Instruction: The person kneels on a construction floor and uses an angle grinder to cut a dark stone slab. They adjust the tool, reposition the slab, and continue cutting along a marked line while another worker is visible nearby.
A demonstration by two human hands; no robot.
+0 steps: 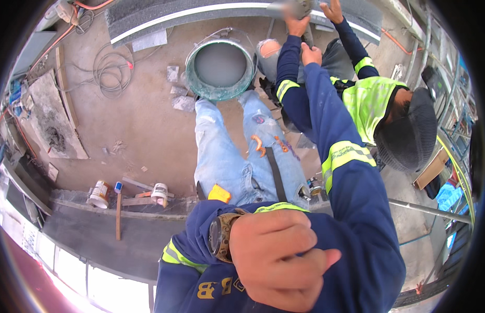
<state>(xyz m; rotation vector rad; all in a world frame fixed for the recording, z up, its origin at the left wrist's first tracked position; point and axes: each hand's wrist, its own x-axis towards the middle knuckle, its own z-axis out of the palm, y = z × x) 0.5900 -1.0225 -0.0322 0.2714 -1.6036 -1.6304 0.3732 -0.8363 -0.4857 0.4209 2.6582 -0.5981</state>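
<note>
My left hand (276,255) is curled into a fist close to my chest, thumb sticking out and a brown watch (224,236) on the wrist. Nothing shows in its fingers. My right arm reaches far forward. At its end, my right hand (311,54) is closed beside a grey, rod-like piece, and what it grips is unclear. Just beyond it, a co-worker's hand (297,25) is at a partly blurred dark tool by a long grey slab (200,18). Their other hand (334,11) is raised with fingers apart. Between my feet stands a teal-rimmed bucket (217,94) of grey liquid.
The co-worker in a dark cap (407,130) crouches close on my right. Coiled cable (109,73) and a stained board (54,117) lie left. Tubs (100,194) and a wooden-handled tool (119,216) sit along a dark ledge. Scaffold poles (430,208) line the right.
</note>
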